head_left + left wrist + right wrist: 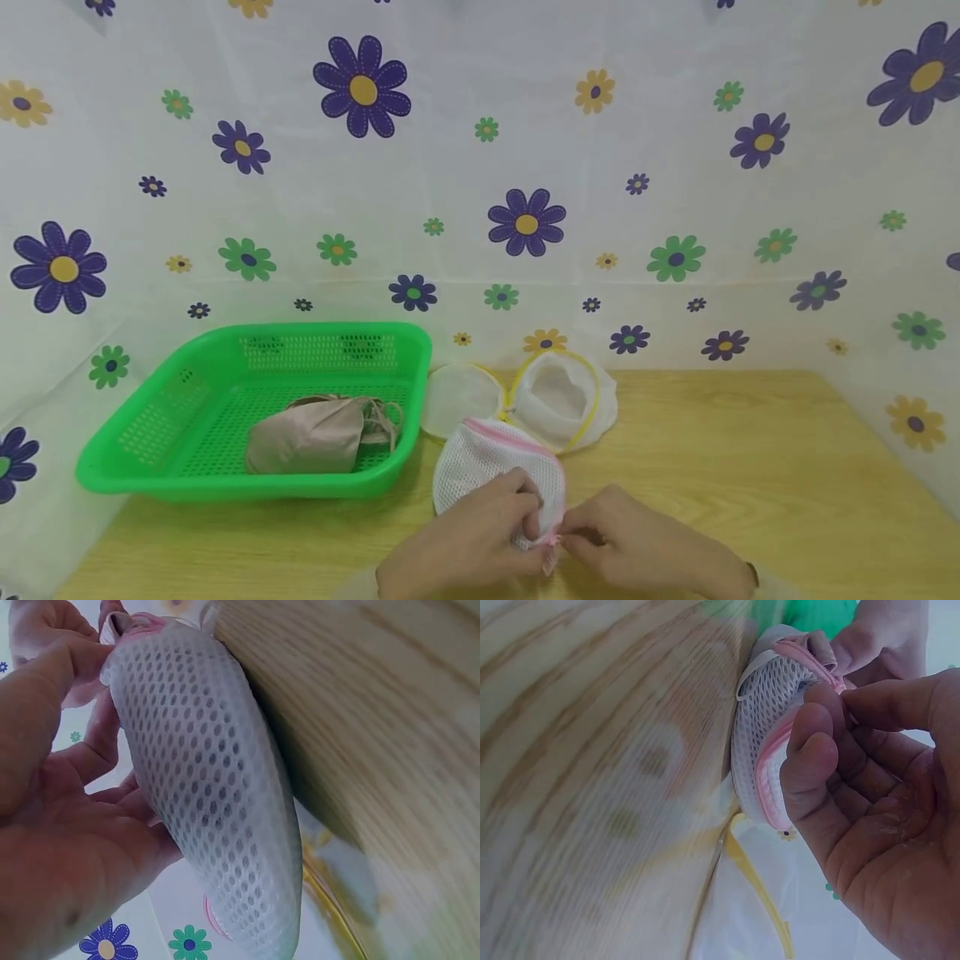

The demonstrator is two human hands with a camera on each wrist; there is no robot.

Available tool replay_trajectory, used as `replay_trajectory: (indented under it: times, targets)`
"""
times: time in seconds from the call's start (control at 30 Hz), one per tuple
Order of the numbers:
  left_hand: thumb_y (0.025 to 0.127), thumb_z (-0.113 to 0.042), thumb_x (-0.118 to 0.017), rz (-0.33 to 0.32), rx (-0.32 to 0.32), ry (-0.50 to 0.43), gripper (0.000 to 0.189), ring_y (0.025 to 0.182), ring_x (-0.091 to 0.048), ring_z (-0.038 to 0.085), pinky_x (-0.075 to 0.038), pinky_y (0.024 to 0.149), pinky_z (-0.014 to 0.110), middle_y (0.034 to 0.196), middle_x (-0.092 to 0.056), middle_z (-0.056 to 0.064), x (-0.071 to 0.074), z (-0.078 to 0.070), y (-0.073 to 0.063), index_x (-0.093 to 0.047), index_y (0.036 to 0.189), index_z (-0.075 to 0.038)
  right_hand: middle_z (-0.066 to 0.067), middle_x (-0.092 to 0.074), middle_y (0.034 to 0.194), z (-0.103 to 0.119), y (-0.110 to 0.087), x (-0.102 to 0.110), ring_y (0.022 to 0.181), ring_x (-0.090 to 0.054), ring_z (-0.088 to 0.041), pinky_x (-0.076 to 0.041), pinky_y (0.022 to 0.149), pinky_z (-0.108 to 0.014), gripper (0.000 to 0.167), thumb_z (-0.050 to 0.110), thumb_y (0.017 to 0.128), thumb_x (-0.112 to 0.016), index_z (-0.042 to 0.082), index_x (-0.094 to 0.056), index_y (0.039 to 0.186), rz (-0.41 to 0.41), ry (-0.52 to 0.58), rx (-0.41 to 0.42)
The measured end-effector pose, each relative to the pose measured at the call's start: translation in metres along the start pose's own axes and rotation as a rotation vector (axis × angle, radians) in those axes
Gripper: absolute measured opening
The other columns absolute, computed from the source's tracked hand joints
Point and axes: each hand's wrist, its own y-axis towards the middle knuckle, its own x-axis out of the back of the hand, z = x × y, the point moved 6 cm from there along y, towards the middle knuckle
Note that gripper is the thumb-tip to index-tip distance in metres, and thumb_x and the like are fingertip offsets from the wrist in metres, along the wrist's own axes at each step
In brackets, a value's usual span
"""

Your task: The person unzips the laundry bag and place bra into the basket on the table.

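A white mesh laundry bag (480, 467) with a pink zipper (510, 437) lies in front of me, its near end between my hands. My left hand (472, 537) holds that end, thumb and fingers at the pink-trimmed corner. In the left wrist view the bag (202, 765) looks rounded, its honeycomb mesh bulging. My right hand (648, 546) pinches the zipper's end from the other side with thumb and index finger. The right wrist view shows the zipper (769, 761) curving along the bag's edge; the fingertips hide the zipper pull.
To the left stands a green basket (408, 433) holding a beige satin pouch (307, 437) with drawstrings. Behind the mesh bag lies an open, yellow-trimmed white mesh cup (551, 400) with a flat round lid (461, 400). A flowered white curtain (450, 167) borders the wooden table (750, 475).
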Motion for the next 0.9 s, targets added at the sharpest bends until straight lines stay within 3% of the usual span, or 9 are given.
replay_trajectory:
  times: [0.2, 0.53, 0.7, 0.8, 0.9]
  targets:
    - [0.091, -0.034, -0.073, 0.033, -0.03, -0.05, 0.026, 0.105, -0.055, 0.002, -0.046, 0.089, 0.015, 0.112, -0.056, -0.008, 0.002, 0.0, 0.001, -0.056, 0.076, -0.021, 0.021, -0.041, 0.068, -0.001, 0.002, 0.002, 0.061, -0.038, 0.012, -0.036, 0.054, -0.011, 0.025, 0.001, 0.095, -0.058, 0.021, -0.071, 0.089, 0.001, -0.026, 0.004]
    - [0.092, -0.031, -0.072, 0.069, -0.053, -0.082, 0.02, 0.112, -0.057, 0.005, -0.048, 0.097, 0.021, 0.119, -0.06, -0.005, 0.002, 0.005, 0.001, -0.061, 0.079, -0.019, 0.022, -0.045, 0.068, 0.001, -0.001, 0.001, 0.063, -0.041, 0.013, -0.039, 0.056, -0.011, 0.025, 0.003, 0.096, -0.059, 0.022, -0.074, 0.089, 0.001, -0.01, 0.003]
    - [0.091, -0.038, -0.071, 0.053, -0.042, -0.055, 0.023, 0.109, -0.055, 0.003, -0.048, 0.097, 0.022, 0.116, -0.06, -0.009, 0.004, 0.005, -0.003, -0.061, 0.077, -0.024, 0.023, -0.045, 0.069, 0.0, -0.002, 0.0, 0.064, -0.042, 0.013, -0.041, 0.057, -0.011, 0.024, 0.015, 0.103, -0.056, 0.026, -0.076, 0.097, 0.016, 0.069, -0.006]
    - [0.09, -0.037, -0.072, 0.027, -0.06, -0.013, 0.023, 0.114, -0.056, 0.005, -0.047, 0.108, 0.034, 0.116, -0.061, -0.009, 0.007, 0.003, -0.004, -0.06, 0.075, -0.024, 0.023, -0.042, 0.068, 0.001, -0.002, -0.001, 0.062, -0.04, 0.013, -0.038, 0.056, -0.01, 0.023, 0.019, 0.105, -0.055, 0.025, -0.074, 0.094, 0.028, 0.114, 0.002]
    - [0.085, -0.03, -0.076, -0.058, -0.103, 0.104, 0.015, 0.115, -0.057, 0.01, -0.047, 0.107, 0.039, 0.116, -0.062, -0.007, 0.014, -0.002, -0.007, -0.065, 0.078, -0.024, 0.022, -0.04, 0.067, 0.002, 0.0, -0.001, 0.062, -0.039, 0.013, -0.037, 0.056, -0.01, 0.023, 0.016, 0.104, -0.056, 0.02, -0.069, 0.085, 0.03, 0.114, 0.003]
